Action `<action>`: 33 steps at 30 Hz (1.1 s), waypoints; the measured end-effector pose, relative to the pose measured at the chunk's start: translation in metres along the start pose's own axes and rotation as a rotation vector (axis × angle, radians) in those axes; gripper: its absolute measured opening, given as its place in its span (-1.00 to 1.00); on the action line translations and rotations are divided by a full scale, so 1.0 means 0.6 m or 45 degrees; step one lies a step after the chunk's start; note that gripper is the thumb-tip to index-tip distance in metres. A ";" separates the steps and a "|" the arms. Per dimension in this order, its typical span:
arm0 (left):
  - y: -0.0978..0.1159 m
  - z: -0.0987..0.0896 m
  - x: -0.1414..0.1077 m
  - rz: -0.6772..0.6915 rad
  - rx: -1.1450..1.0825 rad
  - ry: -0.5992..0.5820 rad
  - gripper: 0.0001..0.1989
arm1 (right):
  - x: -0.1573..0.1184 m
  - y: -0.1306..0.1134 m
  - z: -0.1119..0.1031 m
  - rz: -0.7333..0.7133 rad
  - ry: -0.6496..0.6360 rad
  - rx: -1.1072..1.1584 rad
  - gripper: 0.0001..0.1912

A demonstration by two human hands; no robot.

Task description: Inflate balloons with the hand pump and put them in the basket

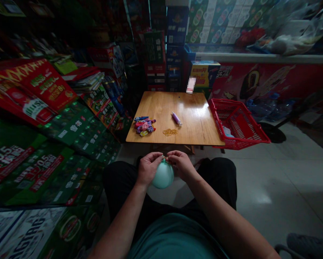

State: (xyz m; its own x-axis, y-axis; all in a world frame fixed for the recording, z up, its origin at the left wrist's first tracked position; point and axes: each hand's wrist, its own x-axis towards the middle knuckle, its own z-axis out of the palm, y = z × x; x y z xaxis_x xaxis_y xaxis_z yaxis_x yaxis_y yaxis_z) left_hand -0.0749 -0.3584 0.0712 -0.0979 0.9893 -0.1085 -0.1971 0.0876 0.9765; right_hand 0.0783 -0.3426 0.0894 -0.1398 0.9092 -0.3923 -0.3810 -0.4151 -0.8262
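Observation:
An inflated mint-green balloon [163, 177] hangs between my knees, its neck pointing up. My left hand [148, 168] is closed in a pinch at the neck. From the other side, my right hand [182, 164] pinches close to the same spot, where a thin tan strand like a rubber band shows at the knot end; the fingertips partly hide it. Beyond my hands, on the wooden table [156, 104], lie a pile of limp coloured balloons [144, 126], a heap of tan rubber bands [170, 132] and a purple hand pump [176, 119].
A red plastic basket [240, 144] stands at the table's right side with something pale inside. Stacked green drink cartons [69, 133] crowd my left. Behind the table are more boxes [174, 46] and a red-fronted freezer [247, 79] with plastic bags on top.

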 end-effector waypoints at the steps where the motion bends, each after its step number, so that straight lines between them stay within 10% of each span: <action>1: 0.001 0.001 -0.001 0.022 0.046 -0.014 -0.69 | 0.002 -0.001 -0.001 0.037 -0.001 0.008 -0.75; 20: 0.023 -0.011 -0.005 0.345 0.533 -0.333 -0.85 | 0.019 0.009 -0.024 0.308 -0.193 0.213 -0.81; 33: 0.007 -0.012 0.002 0.184 0.429 -0.392 -0.85 | 0.008 0.027 -0.023 0.122 -0.034 0.110 -0.72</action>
State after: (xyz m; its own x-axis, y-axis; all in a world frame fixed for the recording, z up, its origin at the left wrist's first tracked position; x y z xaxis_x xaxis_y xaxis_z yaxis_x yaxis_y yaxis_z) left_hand -0.0829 -0.3575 0.0740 0.2028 0.9782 0.0437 0.1296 -0.0711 0.9890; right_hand 0.0838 -0.3454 0.0684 -0.2030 0.8663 -0.4563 -0.4420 -0.4969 -0.7468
